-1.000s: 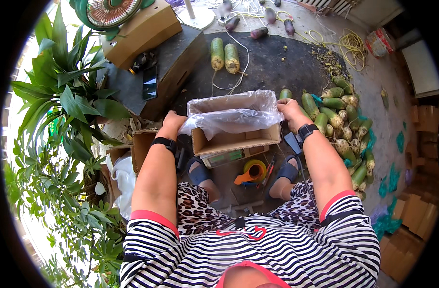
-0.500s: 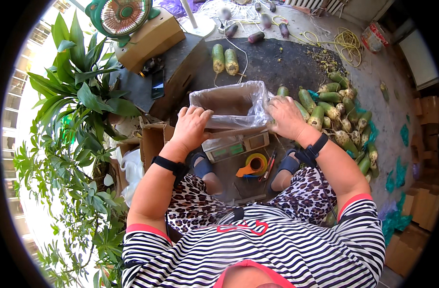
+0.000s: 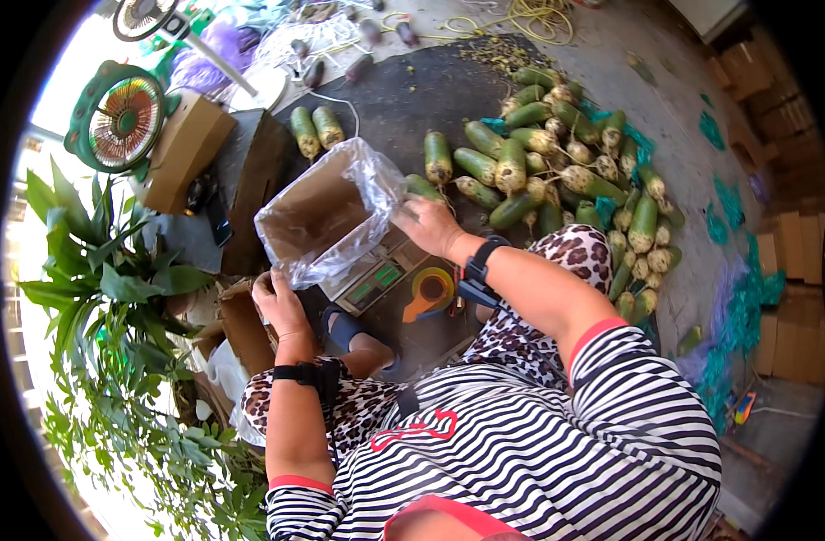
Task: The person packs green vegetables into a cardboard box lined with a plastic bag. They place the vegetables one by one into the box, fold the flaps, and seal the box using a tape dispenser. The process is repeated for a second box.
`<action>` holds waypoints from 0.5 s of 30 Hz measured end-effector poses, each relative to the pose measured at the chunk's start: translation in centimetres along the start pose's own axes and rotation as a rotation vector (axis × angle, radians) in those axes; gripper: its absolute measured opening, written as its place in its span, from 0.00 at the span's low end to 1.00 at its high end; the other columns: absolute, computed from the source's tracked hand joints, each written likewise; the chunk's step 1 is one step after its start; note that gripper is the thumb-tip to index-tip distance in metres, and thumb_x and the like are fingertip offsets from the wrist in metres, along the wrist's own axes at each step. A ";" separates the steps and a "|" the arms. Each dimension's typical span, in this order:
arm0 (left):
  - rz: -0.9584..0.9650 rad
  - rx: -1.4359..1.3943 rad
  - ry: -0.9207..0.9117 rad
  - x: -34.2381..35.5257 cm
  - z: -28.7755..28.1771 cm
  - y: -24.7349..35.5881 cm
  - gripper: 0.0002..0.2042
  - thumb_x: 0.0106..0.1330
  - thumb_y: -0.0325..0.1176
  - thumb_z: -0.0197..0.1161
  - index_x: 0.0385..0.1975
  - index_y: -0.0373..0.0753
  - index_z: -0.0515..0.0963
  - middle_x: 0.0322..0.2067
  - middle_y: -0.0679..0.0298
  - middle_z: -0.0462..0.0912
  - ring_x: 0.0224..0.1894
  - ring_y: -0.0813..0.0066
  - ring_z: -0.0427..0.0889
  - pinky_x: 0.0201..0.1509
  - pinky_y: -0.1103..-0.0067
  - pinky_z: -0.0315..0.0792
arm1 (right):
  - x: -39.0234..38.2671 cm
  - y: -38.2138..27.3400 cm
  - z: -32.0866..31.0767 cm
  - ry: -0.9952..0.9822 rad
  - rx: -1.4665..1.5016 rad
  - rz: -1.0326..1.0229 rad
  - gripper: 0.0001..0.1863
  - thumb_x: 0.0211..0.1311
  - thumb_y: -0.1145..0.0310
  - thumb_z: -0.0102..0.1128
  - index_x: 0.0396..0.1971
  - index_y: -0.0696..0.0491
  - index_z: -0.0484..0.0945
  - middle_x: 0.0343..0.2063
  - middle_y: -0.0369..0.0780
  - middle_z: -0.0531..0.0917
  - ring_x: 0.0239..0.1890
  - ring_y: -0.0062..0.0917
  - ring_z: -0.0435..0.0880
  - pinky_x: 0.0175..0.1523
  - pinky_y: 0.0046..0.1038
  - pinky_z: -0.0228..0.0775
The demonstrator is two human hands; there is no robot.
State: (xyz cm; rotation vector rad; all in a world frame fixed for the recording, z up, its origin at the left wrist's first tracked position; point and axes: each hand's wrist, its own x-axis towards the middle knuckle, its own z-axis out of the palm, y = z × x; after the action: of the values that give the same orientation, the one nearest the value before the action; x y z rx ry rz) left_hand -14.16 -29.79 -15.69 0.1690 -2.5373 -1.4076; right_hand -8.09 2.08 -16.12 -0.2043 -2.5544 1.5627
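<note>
Between the left hand (image 3: 281, 307) and right hand (image 3: 428, 225), a brown rectangular cardboard box (image 3: 311, 215) looks matt, lined with clear, glossy, crinkled plastic film (image 3: 378, 178). Right of both hands, long green radishes (image 3: 591, 183) have smooth skins, rough pale ends. Below, matt leopard-print cloth trousers (image 3: 521, 350).

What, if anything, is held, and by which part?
Right grip is at the plastic liner's right edge, left grip by its near corner; whether either holds it cannot be told.
</note>
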 end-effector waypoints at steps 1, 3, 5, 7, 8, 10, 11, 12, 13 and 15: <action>-0.127 -0.109 -0.093 0.2 0.5 -1.0 0.20 0.70 0.42 0.60 0.51 0.30 0.73 0.41 0.57 0.77 0.42 0.64 0.75 0.50 0.69 0.70 | 0.1 0.6 0.7 0.020 0.029 0.040 0.26 0.64 0.48 0.55 0.42 0.58 0.82 0.48 0.52 0.81 0.51 0.45 0.78 0.57 0.38 0.68; -0.371 -0.279 -0.267 -0.1 1.5 -0.4 0.21 0.71 0.45 0.58 0.52 0.34 0.72 0.40 0.65 0.80 0.39 0.77 0.77 0.41 0.82 0.71 | -0.2 1.5 1.0 -0.001 0.053 0.103 0.26 0.63 0.47 0.56 0.42 0.58 0.82 0.46 0.51 0.81 0.51 0.45 0.78 0.57 0.38 0.69; -0.538 -0.384 -0.348 0.1 2.4 -0.5 0.22 0.70 0.47 0.59 0.52 0.34 0.73 0.39 0.66 0.80 0.36 0.78 0.77 0.38 0.84 0.70 | -0.6 2.6 1.0 -0.062 0.021 0.121 0.25 0.61 0.49 0.58 0.43 0.57 0.81 0.46 0.51 0.81 0.52 0.46 0.78 0.58 0.38 0.68; -0.621 -0.357 -0.400 0.5 2.7 -0.3 0.25 0.67 0.51 0.60 0.50 0.33 0.74 0.38 0.65 0.80 0.33 0.77 0.78 0.35 0.81 0.71 | -1.2 3.7 1.1 0.021 -0.070 0.107 0.24 0.60 0.51 0.59 0.44 0.57 0.80 0.46 0.50 0.82 0.52 0.46 0.78 0.59 0.39 0.68; -0.571 -0.269 -0.418 1.0 2.7 0.1 0.29 0.66 0.51 0.62 0.55 0.31 0.70 0.44 0.61 0.78 0.40 0.73 0.77 0.43 0.78 0.70 | -1.6 4.3 1.1 0.060 -0.116 0.103 0.24 0.60 0.52 0.59 0.45 0.57 0.80 0.46 0.49 0.82 0.53 0.47 0.77 0.60 0.39 0.68; -0.481 -0.092 -0.431 2.8 1.5 -0.8 0.38 0.64 0.51 0.65 0.64 0.28 0.63 0.57 0.53 0.74 0.54 0.65 0.75 0.59 0.72 0.69 | -2.7 2.7 0.3 -0.136 -0.288 0.242 0.22 0.58 0.58 0.59 0.49 0.56 0.79 0.46 0.48 0.83 0.53 0.46 0.78 0.59 0.42 0.68; -0.399 -0.099 -0.382 4.0 0.6 -2.0 0.41 0.62 0.52 0.67 0.65 0.25 0.61 0.57 0.51 0.73 0.54 0.65 0.75 0.59 0.74 0.68 | -3.0 1.5 -0.2 -0.293 -0.383 0.272 0.22 0.58 0.59 0.59 0.49 0.55 0.79 0.46 0.47 0.83 0.53 0.46 0.79 0.59 0.43 0.69; -0.316 -0.079 -0.246 4.1 0.9 -1.0 0.42 0.62 0.50 0.68 0.66 0.24 0.59 0.55 0.49 0.75 0.53 0.65 0.75 0.58 0.75 0.68 | -3.6 0.9 -1.1 -0.439 -0.484 0.318 0.22 0.58 0.60 0.59 0.50 0.55 0.79 0.46 0.47 0.83 0.53 0.46 0.79 0.58 0.43 0.69; -0.287 -0.061 -0.270 4.6 1.0 -0.1 0.42 0.62 0.48 0.69 0.66 0.24 0.58 0.53 0.50 0.76 0.52 0.66 0.76 0.57 0.76 0.69 | -4.5 0.3 -1.6 -0.560 -0.553 0.301 0.21 0.58 0.61 0.58 0.49 0.54 0.80 0.46 0.46 0.84 0.52 0.45 0.80 0.57 0.44 0.70; -0.263 -0.007 -0.371 6.2 -0.1 0.9 0.41 0.61 0.44 0.69 0.66 0.24 0.58 0.51 0.51 0.77 0.49 0.68 0.77 0.53 0.77 0.71 | -5.9 -1.1 -1.8 -0.855 -0.680 0.249 0.19 0.56 0.58 0.59 0.42 0.56 0.82 0.43 0.49 0.84 0.48 0.44 0.83 0.51 0.42 0.74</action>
State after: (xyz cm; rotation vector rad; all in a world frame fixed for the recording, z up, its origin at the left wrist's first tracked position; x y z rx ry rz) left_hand -20.09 -30.69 -13.99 0.2712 -2.8939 -1.6806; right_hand -2.05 2.01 -14.62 0.1274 -3.8005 0.8455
